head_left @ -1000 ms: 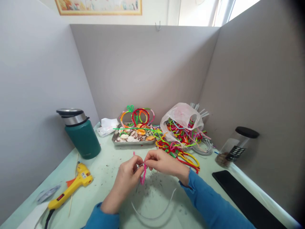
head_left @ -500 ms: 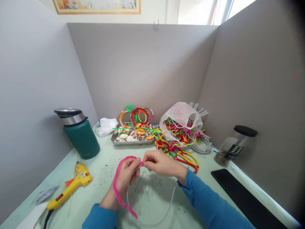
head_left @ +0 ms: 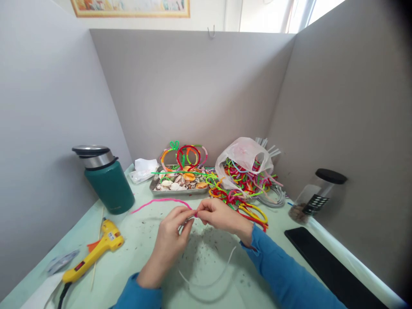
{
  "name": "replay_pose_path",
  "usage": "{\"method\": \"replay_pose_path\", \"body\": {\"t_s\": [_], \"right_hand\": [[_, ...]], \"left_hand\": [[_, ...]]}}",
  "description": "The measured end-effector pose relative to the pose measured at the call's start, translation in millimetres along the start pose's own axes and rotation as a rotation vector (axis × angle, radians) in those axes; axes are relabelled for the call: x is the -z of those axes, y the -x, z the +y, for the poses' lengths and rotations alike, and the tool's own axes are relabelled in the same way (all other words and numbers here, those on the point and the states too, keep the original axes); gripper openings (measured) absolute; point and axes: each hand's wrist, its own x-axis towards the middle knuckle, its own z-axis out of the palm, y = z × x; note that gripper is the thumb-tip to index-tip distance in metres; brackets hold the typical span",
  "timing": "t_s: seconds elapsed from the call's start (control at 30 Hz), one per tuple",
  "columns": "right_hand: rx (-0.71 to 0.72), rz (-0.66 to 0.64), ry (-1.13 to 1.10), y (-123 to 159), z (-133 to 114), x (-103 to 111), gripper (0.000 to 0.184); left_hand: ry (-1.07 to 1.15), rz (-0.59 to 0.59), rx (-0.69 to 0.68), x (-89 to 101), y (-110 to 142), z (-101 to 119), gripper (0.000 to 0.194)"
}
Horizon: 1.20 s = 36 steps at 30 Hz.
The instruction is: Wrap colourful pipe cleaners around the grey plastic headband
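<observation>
Pale green surface [head_left: 144, 249] lies before me, a teal bottle with a steel-and-black top [head_left: 110, 189] at left. My left hand [head_left: 172, 234] and right hand [head_left: 222, 214] meet mid-scene, the left holding a thin, curved white wire [head_left: 206, 286], the right pinching a fuzzy pink pipe cleaner [head_left: 161, 200] that trails left.

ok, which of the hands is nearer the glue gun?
Left. The left hand is to the right of the glue gun, not touching it; the right hand is farther right, beyond the left hand.
</observation>
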Motion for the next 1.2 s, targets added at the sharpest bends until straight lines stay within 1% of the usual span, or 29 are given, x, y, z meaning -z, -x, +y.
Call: {"method": "replay_pose_path", "body": {"t_s": [0.07,0.13,0.27,0.37,0.53,0.63,0.7,0.77,0.83,0.9,0.97,1.1,1.2], "right_hand": [[0.004,0.007,0.021,0,-1,0,0.015],[0.010,0.010,0.036,0,-1,-1,0.016],[0.000,0.021,0.088,0,0,-2,0.019],[-0.014,0.023,0.119,0,-2,-1,0.018],[-0.040,0.043,0.131,1,-6,-1,0.022],[-0.010,0.058,0.152,2,-8,-1,0.021],[0.042,0.071,0.176,3,-8,-1,0.018],[0.095,0.080,0.206,4,-9,0,0.015],[0.134,0.082,0.235,5,-11,1,0.013],[0.158,0.076,0.253,6,-12,2,0.012],[0.181,0.068,0.258,7,-13,3,0.012],[0.228,0.042,0.246,8,-14,3,0.012],[0.253,0.006,0.209,9,-14,5,0.014]], "left_hand": [[-0.079,-0.002,-0.064,-3.3,2,-3,0.023],[-0.126,0.016,-0.083,-6.0,3,-7,0.023],[-0.181,0.048,-0.074,-7.9,5,-11,0.023],[-0.218,0.076,-0.059,-8.0,6,-10,0.022],[-0.258,0.080,-0.090,-8.8,7,-7,0.019],[-0.230,0.070,-0.044,-8.5,5,-4,0.020],[-0.165,0.056,0.015,-7.5,3,-1,0.019],[-0.085,0.020,0.126,-6.3,1,2,0.017],[0.022,-0.039,0.301,-5.4,0,3,0.018],[0.175,-0.097,0.483,-5.1,0,5,0.022],[0.358,-0.146,0.608,-4.8,0,5,0.025],[0.688,-0.255,0.735,-2.4,1,4,0.025],[0.884,-0.344,0.785,0.8,1,5,0.027]]}}
